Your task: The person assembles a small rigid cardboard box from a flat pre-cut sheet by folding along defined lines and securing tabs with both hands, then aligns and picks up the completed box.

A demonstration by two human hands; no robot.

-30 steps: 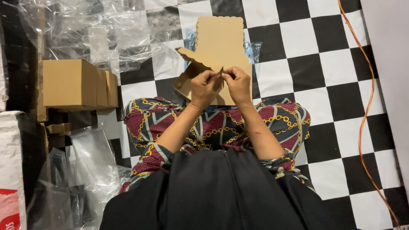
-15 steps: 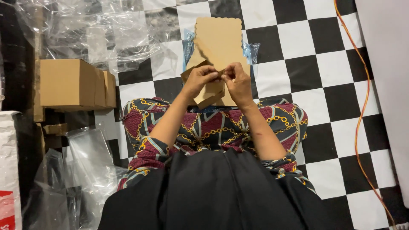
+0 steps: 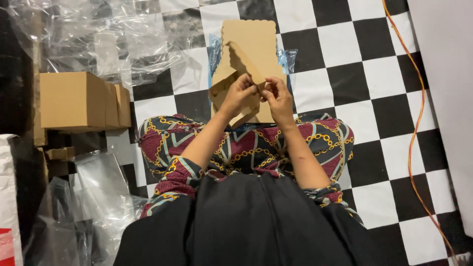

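I sit on a checkered floor with both hands raised over my lap. My left hand (image 3: 240, 93) and my right hand (image 3: 278, 96) both grip a flat brown cardboard cut-out (image 3: 236, 66) with scalloped edges, partly folded between my fingers. Just beyond it on the floor lies a stack of flat brown cardboard sheets (image 3: 253, 37) with a wavy edge, resting on a clear plastic bag (image 3: 287, 58).
A closed brown cardboard box (image 3: 74, 101) stands at the left, with flat pieces leaning on it. Crumpled clear plastic wrap (image 3: 98, 34) covers the far left floor, and more plastic bags (image 3: 93, 197) lie near left. An orange cable (image 3: 416, 123) runs down the right side beside a white wall.
My hands have drawn the cardboard cut-out closer together and folded it further; a flap now stands up over the flat stack. My view has shifted slightly.
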